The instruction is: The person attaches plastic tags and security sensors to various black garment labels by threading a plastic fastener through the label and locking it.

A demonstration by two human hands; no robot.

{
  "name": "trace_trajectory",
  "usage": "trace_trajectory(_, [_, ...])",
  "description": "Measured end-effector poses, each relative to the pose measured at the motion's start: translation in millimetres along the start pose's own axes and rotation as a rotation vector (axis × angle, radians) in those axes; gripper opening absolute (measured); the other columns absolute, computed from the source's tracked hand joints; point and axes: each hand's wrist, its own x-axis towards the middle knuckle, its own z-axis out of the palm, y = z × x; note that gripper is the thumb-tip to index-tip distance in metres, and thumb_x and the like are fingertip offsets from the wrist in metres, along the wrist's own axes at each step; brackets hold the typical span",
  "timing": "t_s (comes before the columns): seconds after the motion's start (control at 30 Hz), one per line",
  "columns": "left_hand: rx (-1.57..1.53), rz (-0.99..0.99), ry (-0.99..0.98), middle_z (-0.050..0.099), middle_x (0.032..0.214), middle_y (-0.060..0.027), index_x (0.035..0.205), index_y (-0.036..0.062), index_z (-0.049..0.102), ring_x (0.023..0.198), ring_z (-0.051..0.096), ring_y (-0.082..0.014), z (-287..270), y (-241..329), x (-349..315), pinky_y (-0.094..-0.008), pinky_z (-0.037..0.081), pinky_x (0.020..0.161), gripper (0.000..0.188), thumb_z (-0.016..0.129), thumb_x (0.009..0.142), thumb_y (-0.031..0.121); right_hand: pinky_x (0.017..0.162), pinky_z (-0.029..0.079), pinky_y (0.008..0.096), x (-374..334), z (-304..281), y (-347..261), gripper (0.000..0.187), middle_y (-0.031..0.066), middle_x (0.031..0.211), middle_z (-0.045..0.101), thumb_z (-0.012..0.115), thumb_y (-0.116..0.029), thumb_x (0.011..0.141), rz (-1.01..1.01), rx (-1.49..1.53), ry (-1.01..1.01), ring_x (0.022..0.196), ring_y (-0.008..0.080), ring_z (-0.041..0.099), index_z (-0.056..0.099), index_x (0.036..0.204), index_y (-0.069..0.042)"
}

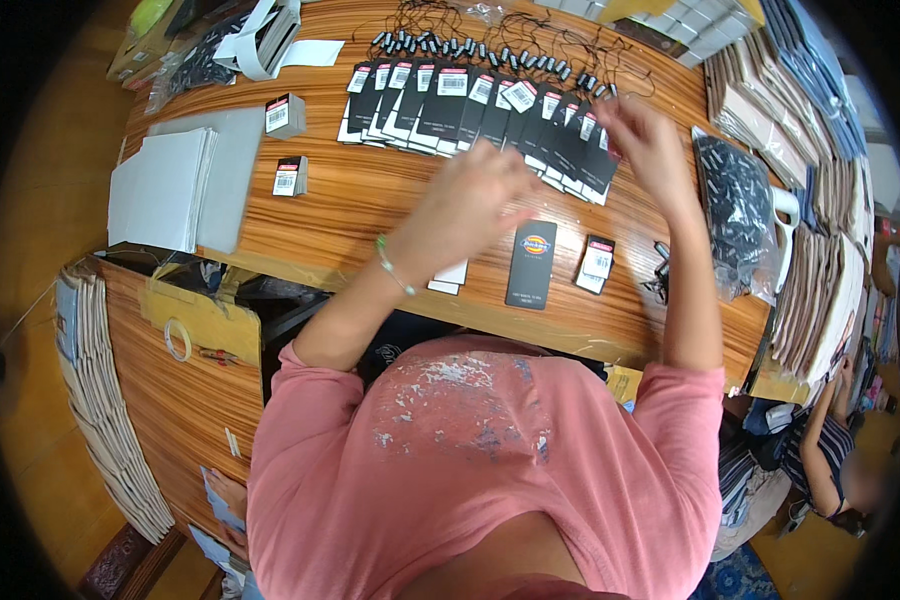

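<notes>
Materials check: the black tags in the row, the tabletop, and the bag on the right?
Black tags: look like matte card, flat and stiff, with white stickers. Tabletop: wood or wood-look laminate, striped grain with a slight sheen; which one is unclear. Bag: clear glossy plastic film, wrinkled, dark small parts showing through.

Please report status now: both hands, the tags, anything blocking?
Left hand and right hand raised over the fanned row of black tags, motion-blurred, grip unclear. One loose black tag lies nearer. Nothing blocking.
</notes>
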Motion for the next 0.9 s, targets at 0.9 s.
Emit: trace_trajectory(0.9, [-0.304,-0.240,0.067,0.058,0.084,-0.0084,0.094,0.0018,0.050,0.075,0.057,-0.0183,51,29,-28,-0.0289,0.044,0.066,0.037,0.071,0.065,0.008,0.054,0.036,0.0161,-153,34,40,0.014,-0.0026,0.068,0.053,0.065,-0.003,0.075,0.111,0.480,0.051,0.061,0.0024,0.046,0.056,0.085,-0.002])
